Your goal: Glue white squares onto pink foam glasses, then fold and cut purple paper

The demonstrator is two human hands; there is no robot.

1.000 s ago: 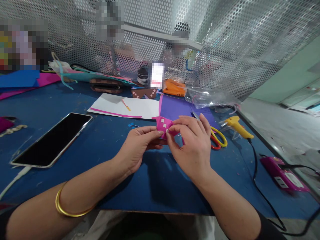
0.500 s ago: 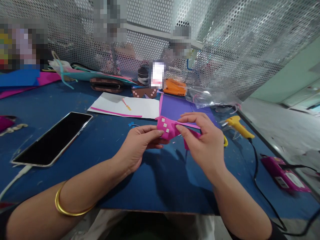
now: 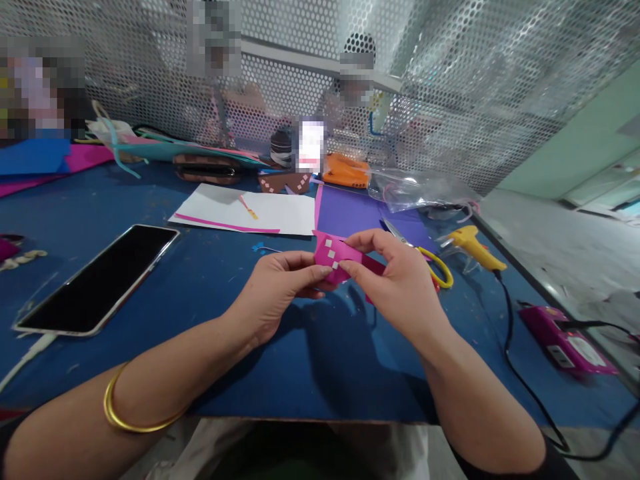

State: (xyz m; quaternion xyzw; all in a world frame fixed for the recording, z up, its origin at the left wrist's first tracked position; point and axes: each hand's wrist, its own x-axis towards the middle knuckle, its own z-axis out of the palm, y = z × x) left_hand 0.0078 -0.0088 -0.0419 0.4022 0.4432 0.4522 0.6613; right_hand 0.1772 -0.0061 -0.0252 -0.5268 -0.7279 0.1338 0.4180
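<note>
Head view: my left hand [image 3: 270,290] pinches the magenta craft-sheet piece [image 3: 343,253] above the blue table [image 3: 280,390], my right hand [image 3: 407,287] gripping its other side beside the white squares [image 3: 331,254]. Should my right thumb press sideways, the lowest square could skew; squeezing harder could crease the sheet.

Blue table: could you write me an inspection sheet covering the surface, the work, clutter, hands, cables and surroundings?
Surface: blue table, marked with small specks and scuffs.
Work: pink piece bearing pale squares, held above the table.
Clutter: phone, white sheet, purple sheet, scissors, yellow glue gun, clear plastic bag.
Hands: left hand and right hand both hold the pink piece.
Cables: white cable at the phone's near end; black cable from the glue gun.
Surroundings: perforated screen beyond the table.
</note>
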